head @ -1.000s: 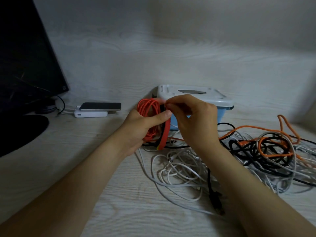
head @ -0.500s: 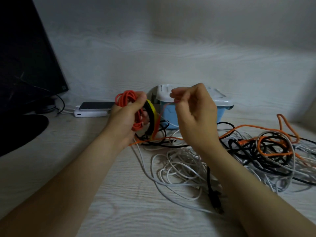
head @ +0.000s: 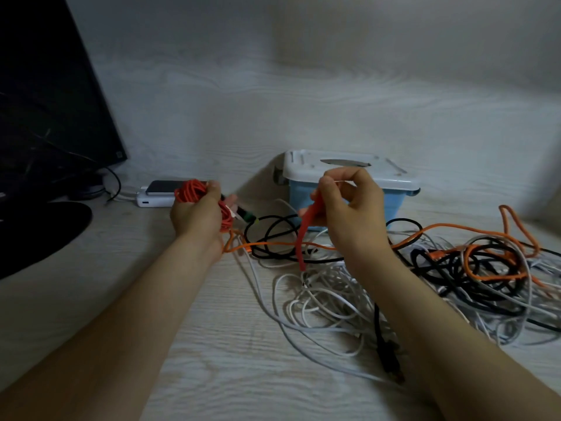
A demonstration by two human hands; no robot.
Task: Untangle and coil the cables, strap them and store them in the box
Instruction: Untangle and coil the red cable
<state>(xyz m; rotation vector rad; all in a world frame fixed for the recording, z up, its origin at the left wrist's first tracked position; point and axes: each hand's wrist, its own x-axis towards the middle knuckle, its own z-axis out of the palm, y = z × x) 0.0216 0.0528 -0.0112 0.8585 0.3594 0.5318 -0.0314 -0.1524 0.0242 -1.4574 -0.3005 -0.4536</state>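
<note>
Head view: coil (head: 190,192) of red-orange cable sits in L hand (head: 197,218), held up off the desk (head: 212,360), left of the box (head: 391,205) and apart from it. L fingers are curled round the coil, thumb lying over its top. A short black piece (head: 244,214) w/ green tip sticks out right of the fist; can't tell what it is. An orange cable (head: 264,244) runs from under the L hand across the desk into the heap at right.

R hand (head: 352,217) is raised in front of the box, thumb + index pinching the top end of a red strap (head: 304,238); other fingers curled in, holding nothing else. Strap hangs nearly straight down, free end just above the white cables (head: 318,302), not touching the coil.

Box is blue w/ white lid (head: 349,165) on, at the back of the desk near the wall. In front and to the right lies the tangle: white cables nearest, black cables (head: 267,255) looping btwn the hands, orange winding thru the black + white heap at far right. A black lead (head: 391,367) w/ plug lies by the R forearm.

Far left: dark monitor (head: 45,101) on a round stand, and a phone (head: 162,186) lying on a white power bank (head: 151,202) just behind the L hand.
</note>
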